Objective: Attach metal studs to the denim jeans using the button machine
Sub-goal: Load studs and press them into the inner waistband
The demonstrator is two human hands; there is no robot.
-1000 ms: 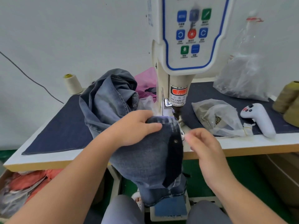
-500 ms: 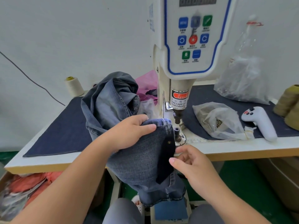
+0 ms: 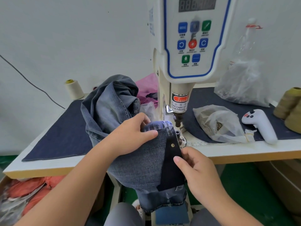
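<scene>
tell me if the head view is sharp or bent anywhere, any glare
Head view: wide-angle bend bows the table edge and leans the button machine; its display digits are unreadable; a bright spot lights the denim jeans under the press head; soft, even lighting elsewhere.

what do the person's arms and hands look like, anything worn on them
Both forearms are bare as far as the view reaches: no sleeves show. The left hand and the right hand wear no gloves, and no rings, watch or wristband can be seen. The fingernails look short and unpainted. Grey trousers cover the knees at the bottom edge.
</scene>
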